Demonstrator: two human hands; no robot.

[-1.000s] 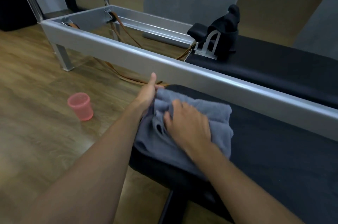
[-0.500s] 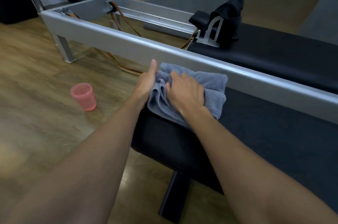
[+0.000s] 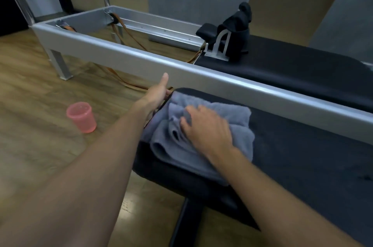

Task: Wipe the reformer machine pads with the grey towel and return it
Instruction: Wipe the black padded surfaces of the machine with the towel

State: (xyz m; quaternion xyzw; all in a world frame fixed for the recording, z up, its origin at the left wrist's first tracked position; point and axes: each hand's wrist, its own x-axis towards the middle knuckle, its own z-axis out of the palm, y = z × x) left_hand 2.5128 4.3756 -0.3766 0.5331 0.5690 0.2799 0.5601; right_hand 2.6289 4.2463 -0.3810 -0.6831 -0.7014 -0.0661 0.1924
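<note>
Head view. Grey towel (image 3: 201, 139) lies bunched in loose folds on the left end of the near black pad (image 3: 302, 166), just beside the silver frame rail (image 3: 201, 71).

Right hand (image 3: 207, 127): palm down on top of the towel, fingers curled into a fold and gripping the cloth. Slightly blurred.

Left hand (image 3: 157, 93): at the pad's end corner, touching the towel's left edge, thumb raised toward the rail. Its fingers are tucked behind the corner. Cannot tell whether they hold the towel, hold the pad edge, or hold nothing.

Beyond the rail, a second black pad (image 3: 292, 69) sits inside the frame, with a black shoulder rest (image 3: 236, 28) on a white bracket at its left end. Orange straps (image 3: 129, 32) run along the open frame.

Pink cup (image 3: 81, 116) stands upright on the wood floor (image 3: 40, 156), left of the forearm, well apart from the towel.
</note>
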